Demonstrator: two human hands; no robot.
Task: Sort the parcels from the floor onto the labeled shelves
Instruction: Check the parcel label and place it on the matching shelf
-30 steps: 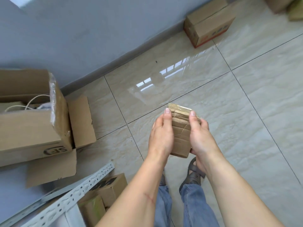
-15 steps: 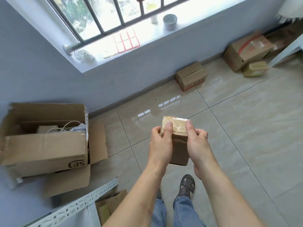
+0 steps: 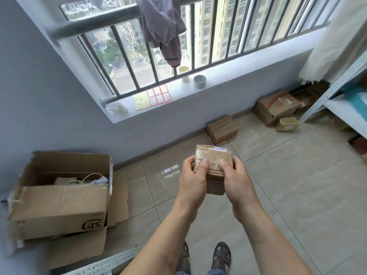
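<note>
A big open box [image 3: 59,197] sits on the floor [image 3: 297,195] at the left, by the wall. It has a flap lying flat beside it, and a string and some small things are inside. Its front says "SF".

A small shut box [image 3: 222,129] rests on the floor against the wall under the window [image 3: 178,46]. Further right there is a bigger box [image 3: 276,107] with a red mark, and a little box [image 3: 287,124] sits just in front of it. A white metal shelf [image 3: 345,104] stands at the right edge, with a pale cloth [image 3: 337,40] hanging over its top.

The window has dark bars. A grey piece of clothing [image 3: 164,30] hangs from a rail there. On the sill lie a sheet of red-edged stickers [image 3: 159,95], a yellow paper [image 3: 142,101] and a roll of tape [image 3: 199,81].

The floor between the person and the shelf is bare tile.

The parcel [image 3: 214,167] is up in the air in front of the person, above the floor. It is a small brown box wrapped in shiny clear tape, with a white label along its top edge. The tape looks wrinkled.

The left hand [image 3: 193,181] holds its left side, thumb on top. The right hand [image 3: 236,179] holds its right side, thumb on top too. Two sandals [image 3: 222,255] show below.
</note>
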